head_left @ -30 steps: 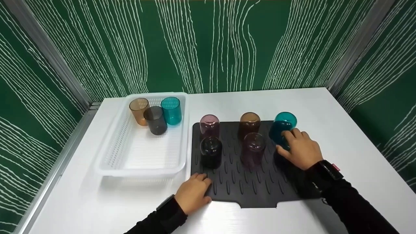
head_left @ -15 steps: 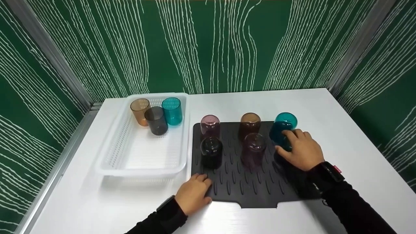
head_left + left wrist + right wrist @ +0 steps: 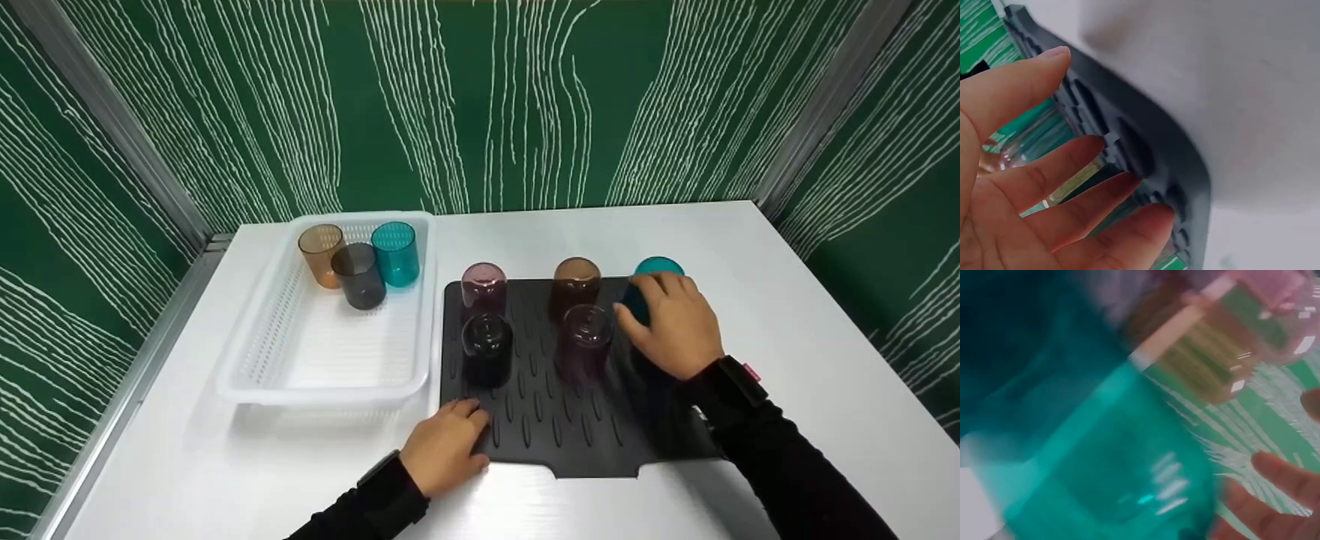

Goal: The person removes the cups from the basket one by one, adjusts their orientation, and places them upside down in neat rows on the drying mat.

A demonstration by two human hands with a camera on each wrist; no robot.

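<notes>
My left hand (image 3: pixel 444 448) rests at the near left corner of a black ridged drying mat (image 3: pixel 540 420); in the left wrist view its spread fingertips lie along the mat's edge. A teal tumbler (image 3: pixel 660 265) stands upside down at the mat's far right corner. My right hand (image 3: pixel 675 330) is just in front of it, hiding most of it in the head view. In the right wrist view the fingers (image 3: pixel 1278 478) are extended at the side of the teal tumbler (image 3: pixel 1145 455), not wrapped round it.
Also inverted on the mat are a pink tumbler (image 3: pixel 484 289), a brown one (image 3: pixel 576 289), a dark grey one (image 3: pixel 487 349) and a purple one (image 3: pixel 585 341). At left, a white basket (image 3: pixel 232 386) holds upright amber (image 3: pixel 319 259), grey (image 3: pixel 360 277) and teal (image 3: pixel 397 259) tumblers.
My right hand has loosened from the teal tumbler's side and moved up and to the left in front of it. The tumbler has stayed in place, and so has my left hand.
</notes>
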